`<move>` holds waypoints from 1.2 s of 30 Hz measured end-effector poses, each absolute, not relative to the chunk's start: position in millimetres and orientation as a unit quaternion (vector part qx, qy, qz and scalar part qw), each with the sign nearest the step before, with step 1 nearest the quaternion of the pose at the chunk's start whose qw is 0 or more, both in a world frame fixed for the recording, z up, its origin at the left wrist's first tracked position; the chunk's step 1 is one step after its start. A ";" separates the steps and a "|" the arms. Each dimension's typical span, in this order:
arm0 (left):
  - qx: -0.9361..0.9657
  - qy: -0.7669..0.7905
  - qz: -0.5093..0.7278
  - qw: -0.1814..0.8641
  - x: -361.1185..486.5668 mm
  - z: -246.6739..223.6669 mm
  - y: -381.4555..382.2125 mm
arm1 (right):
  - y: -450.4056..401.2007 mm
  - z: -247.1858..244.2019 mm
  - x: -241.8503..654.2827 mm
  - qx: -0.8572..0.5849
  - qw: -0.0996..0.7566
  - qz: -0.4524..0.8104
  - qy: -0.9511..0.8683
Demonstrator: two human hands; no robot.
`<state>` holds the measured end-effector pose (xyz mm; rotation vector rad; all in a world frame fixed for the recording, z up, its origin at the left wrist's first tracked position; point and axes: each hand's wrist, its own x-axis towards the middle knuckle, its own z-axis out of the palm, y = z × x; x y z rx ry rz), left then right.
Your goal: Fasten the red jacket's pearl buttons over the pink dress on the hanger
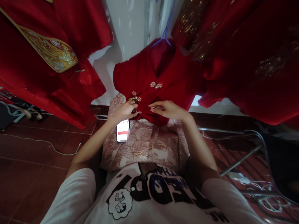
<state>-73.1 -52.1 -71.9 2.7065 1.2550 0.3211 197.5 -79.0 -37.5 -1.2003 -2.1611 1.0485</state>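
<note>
A sleeveless red top hangs in front of me on a purple hanger. Flower-shaped beaded fasteners run down its slanted front edge, with a gold ornament among the lower ones. My left hand is closed at this lower edge, thumb and fingers curled together beside the flowers; what lies between them is hidden. My right hand rests on the lower front of the top, fingers stretched toward the left. Under the top, a pink-and-cream brocade cloth covers my lap. A lit phone lies on it below my left hand.
Red garments with gold embroidery hang at the left and right. A chair with a metal frame stands at the right, with tangled white cables on the floor. Shoes and a white cable are at the left.
</note>
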 end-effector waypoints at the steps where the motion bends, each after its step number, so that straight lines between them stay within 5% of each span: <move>1: 0.899 0.414 0.115 0.081 -72.5 -71.7 -52.4 | -78.9 -37.7 197.8 -0.433 0.229 0.381 -0.784; 10: 0.849 0.459 0.206 0.160 -68.5 -74.0 -53.5 | -78.2 -35.9 202.1 -0.427 0.235 0.387 -0.783; 18: 0.644 0.449 0.394 0.478 -60.9 -91.5 -36.9 | -76.1 -37.5 204.3 -0.430 0.239 0.382 -0.783; 36: 0.382 0.440 0.554 0.595 -45.4 -77.3 -47.7 | -80.2 -31.4 201.8 -0.442 0.209 0.388 -0.782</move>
